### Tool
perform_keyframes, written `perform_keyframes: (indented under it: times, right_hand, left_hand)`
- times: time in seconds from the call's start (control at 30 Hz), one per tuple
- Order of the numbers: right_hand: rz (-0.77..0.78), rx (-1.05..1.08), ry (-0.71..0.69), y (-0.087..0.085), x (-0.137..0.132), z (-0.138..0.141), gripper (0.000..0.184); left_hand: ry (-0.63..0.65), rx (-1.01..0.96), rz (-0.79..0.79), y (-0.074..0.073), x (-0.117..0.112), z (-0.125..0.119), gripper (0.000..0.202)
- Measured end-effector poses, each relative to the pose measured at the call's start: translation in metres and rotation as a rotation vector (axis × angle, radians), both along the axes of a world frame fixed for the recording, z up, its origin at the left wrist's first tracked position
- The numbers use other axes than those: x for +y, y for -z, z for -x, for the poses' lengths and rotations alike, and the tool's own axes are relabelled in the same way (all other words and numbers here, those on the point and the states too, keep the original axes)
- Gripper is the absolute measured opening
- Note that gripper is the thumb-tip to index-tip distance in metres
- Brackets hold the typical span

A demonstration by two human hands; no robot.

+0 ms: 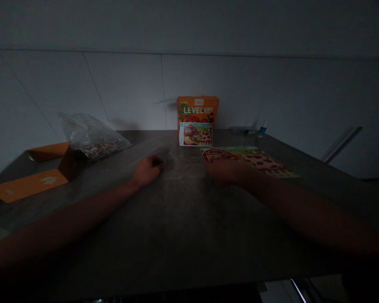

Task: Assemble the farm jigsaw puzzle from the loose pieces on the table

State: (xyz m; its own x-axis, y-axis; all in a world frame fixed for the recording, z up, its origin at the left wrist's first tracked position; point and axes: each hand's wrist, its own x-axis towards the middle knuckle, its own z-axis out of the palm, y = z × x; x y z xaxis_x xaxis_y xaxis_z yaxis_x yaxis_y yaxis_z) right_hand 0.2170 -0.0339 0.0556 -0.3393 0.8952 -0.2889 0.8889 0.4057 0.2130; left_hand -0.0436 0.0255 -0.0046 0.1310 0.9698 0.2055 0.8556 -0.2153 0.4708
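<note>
The scene is dim. My left hand rests on the grey table with its fingers curled into a loose fist; I cannot see anything in it. My right hand lies on the table at the near left corner of a farm-picture puzzle sheet, touching its edge; its fingers are dark and blurred. Behind both hands an orange "LEVEL UP!" box stands upright against the wall. A small farm picture card leans on the front of the box.
A clear plastic bag of small pieces sits at the left on an open orange box tray. A small bottle with a blue cap stands at the back right. A white tiled wall closes off the far edge.
</note>
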Motion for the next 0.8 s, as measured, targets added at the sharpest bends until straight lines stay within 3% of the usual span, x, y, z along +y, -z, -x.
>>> perform_keyframes:
  times: [0.17,0.27,0.8]
  right_hand:
    - [0.072,-0.055,-0.007,-0.007,0.017,-0.016,0.067]
    - [0.067,-0.028,0.004,-0.01,0.022,-0.022,0.077]
    - [0.127,-0.078,0.141,-0.016,0.018,-0.025,0.08]
  left_hand:
    - [0.012,0.001,-0.006,0.002,0.003,0.001,0.034]
    - [0.009,-0.014,0.006,0.002,0.002,0.001,0.035]
    - [-0.007,-0.003,0.016,0.0,-0.001,-0.001,0.033]
